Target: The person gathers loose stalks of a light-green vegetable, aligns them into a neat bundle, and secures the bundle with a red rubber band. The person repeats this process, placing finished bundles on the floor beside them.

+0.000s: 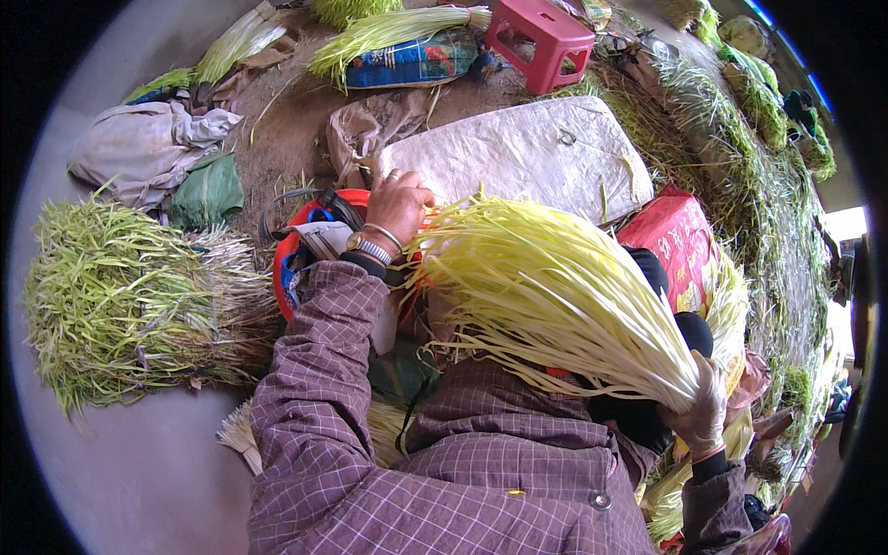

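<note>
A large bundle of blanched yellow chives (555,284) lies across my lap, its pale stem ends to the right. My right hand (701,409), in a thin glove, grips those stem ends. My left hand (397,208), with a ring, bracelets and a wristwatch, is over a red-orange bucket (281,277), close to the leaf tips. Its fingers are curled, and what is under them is hidden. Inside the bucket are a grey-white pouch (326,237) and dark straps. Just beyond my left hand stretches a padded block covered in white sheeting (513,159).
A thick stack of green-leaved chives (132,298) lies at left. A pink plastic stool (541,45) and a blue printed sack (413,62) topped with a chive bundle (402,31) stand ahead. A red bag (669,243) and heaped chives (777,257) fill the right side.
</note>
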Action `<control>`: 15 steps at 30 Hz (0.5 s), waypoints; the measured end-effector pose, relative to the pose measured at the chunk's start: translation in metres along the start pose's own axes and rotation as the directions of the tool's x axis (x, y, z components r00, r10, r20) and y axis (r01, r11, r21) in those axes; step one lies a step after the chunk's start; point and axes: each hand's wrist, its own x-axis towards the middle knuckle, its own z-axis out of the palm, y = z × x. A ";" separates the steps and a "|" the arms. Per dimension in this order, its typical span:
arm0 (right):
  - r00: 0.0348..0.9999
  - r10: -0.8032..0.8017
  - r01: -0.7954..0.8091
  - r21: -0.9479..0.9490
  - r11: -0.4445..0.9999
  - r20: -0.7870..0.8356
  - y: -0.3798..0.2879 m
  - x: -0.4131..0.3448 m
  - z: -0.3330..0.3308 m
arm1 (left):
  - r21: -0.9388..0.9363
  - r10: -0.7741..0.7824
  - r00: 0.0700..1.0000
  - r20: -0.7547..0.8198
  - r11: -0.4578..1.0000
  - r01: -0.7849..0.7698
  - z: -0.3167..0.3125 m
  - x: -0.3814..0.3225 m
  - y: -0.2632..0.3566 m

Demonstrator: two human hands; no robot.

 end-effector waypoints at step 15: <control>0.996 -0.029 0.035 0.077 0.996 -0.086 0.009 -0.002 0.015 | -0.021 -0.148 0.919 -0.367 0.988 0.151 -0.037 0.002 0.021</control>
